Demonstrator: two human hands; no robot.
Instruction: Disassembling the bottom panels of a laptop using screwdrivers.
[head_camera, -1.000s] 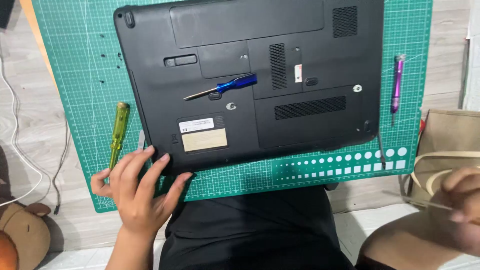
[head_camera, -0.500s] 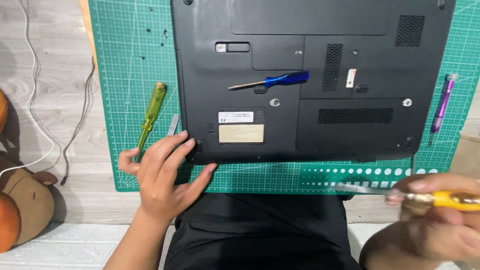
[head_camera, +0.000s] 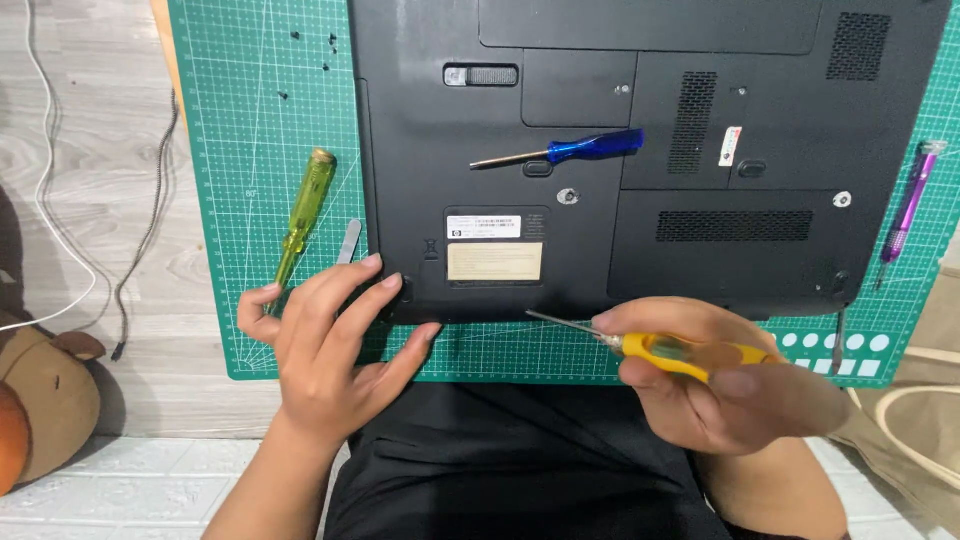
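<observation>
Left hand (head_camera: 325, 345) lies spread on near-left corner of the upturned black laptop (head_camera: 640, 150) (prob. to steady it). Right hand (head_camera: 725, 375) closed around yellow screwdriver (head_camera: 680, 352), tip near the laptop's near edge. Blue screwdriver (head_camera: 565, 150) rests on top.

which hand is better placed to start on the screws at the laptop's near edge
Right, probably. The right hand already grips the yellow screwdriver, its tip close to the laptop near edge. The left hand holds no tool and rests on the laptop's corner, steadying it.
</observation>
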